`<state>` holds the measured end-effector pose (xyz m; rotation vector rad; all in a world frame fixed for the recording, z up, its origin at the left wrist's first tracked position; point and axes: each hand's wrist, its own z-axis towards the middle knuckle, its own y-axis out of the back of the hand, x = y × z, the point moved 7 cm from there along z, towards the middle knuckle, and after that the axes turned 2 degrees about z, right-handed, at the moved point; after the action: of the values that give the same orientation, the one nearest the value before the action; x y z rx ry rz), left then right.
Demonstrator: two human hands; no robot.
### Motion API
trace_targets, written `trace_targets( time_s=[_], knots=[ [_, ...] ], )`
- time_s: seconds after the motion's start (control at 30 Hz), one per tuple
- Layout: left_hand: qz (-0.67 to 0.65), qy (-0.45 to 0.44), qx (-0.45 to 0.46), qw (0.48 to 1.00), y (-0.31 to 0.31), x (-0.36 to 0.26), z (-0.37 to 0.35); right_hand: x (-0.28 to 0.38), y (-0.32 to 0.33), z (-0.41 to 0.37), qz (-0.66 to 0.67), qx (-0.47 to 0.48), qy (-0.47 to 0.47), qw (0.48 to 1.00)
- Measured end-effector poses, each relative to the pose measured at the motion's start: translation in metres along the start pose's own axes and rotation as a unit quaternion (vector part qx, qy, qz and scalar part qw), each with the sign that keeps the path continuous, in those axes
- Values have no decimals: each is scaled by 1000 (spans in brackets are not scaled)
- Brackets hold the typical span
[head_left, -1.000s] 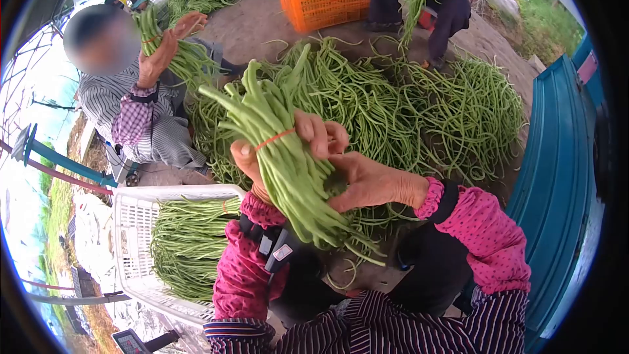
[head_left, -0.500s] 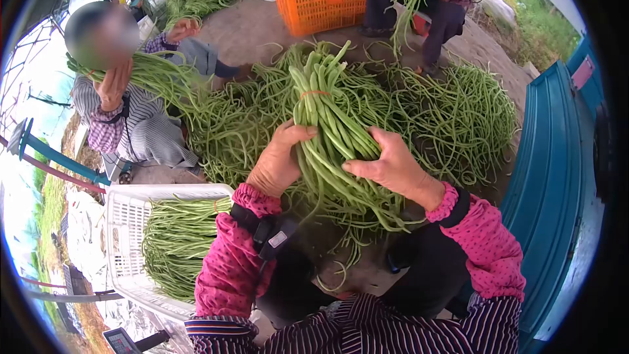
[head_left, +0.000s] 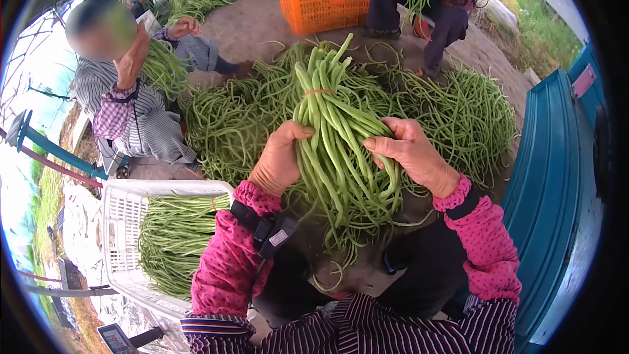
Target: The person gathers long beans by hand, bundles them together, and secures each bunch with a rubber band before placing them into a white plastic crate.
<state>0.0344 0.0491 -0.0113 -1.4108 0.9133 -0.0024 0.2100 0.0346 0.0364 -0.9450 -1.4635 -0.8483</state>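
Note:
A bundle of long green yardlong beans (head_left: 327, 137) is held up in front of me, with an orange rubber band (head_left: 319, 92) round its upper part. My left hand (head_left: 278, 157) grips the bundle's left side, thumb in front and fingers hidden behind. On the right, my right hand (head_left: 416, 157) is closed on some of the bundle's beans, pinching them between thumb and fingers as they bend downward. Below the band the beans fan out and hang loose. A large heap of loose beans (head_left: 452, 124) lies on the ground behind the bundle.
A white crate (head_left: 114, 236) at the lower left holds beans laid lengthwise. One co-worker (head_left: 131, 98) sits at the left with beans; another (head_left: 419, 0) handles beans at the top right. Beyond are an orange crate (head_left: 324, 0) and a blue metal panel (head_left: 544, 190) at right.
My right hand has moved slightly right and up, drawing some beans outward. The bundle's lower ends have spread and swung down. The left co-worker's beans have shifted; the right co-worker's are held higher.

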Motion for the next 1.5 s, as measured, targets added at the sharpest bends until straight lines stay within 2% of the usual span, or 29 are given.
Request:
trace_targets(
  time_s=[0.07, 0.2, 0.4, 0.53, 0.7, 0.73, 0.77, 0.87, 0.93, 1.0, 1.13, 1.27, 1.4, 1.5],
  knots=[
    [-20, -2, -14, 1000, 7, 0, -1, 4, -1, -1, -5, 0, 3, 1000],
    [-19, 2, 26, 999, 0, -1, -4, 13, 9, -3, -62, -11, 29, 998],
    [100, 17, 21, 995, -18, 1, -9, 12, 20, -1, -47, -14, 52, 997],
    [114, -13, 23, 993, -26, 1, -9, 4, 23, 2, -109, -22, 35, 993],
    [135, -41, -21, 990, -23, 3, -8, -12, 22, 9, -175, -27, 50, 983],
    [141, -42, -26, 989, -23, 5, -7, -12, 21, 10, -196, -34, 59, 978],
    [134, -36, -22, 990, -24, 7, -7, -3, 20, 9, -264, -65, 149, 951],
    [160, -43, -56, 985, -21, 14, -4, 25, 18, 2, -299, -174, 237, 908],
    [211, -48, -69, 974, -20, 21, -1, 32, 6, -1, -293, -173, 220, 914],
    [261, -64, -63, 961, -22, 27, 2, 30, -5, -2, -353, -171, 225, 892],
    [430, -136, -65, 890, -33, 31, -3, 28, -12, -3, -443, -196, 236, 843],
    [497, -189, -80, 843, -27, 35, -4, 23, -14, 0, -457, -158, 213, 849],
    [497, -188, -107, 840, -33, 35, -6, 19, -13, 2, -436, -135, 191, 869],
    [413, -182, -123, 884, -26, 38, -6, 14, -13, 3, -394, -114, 162, 898]
  ],
)
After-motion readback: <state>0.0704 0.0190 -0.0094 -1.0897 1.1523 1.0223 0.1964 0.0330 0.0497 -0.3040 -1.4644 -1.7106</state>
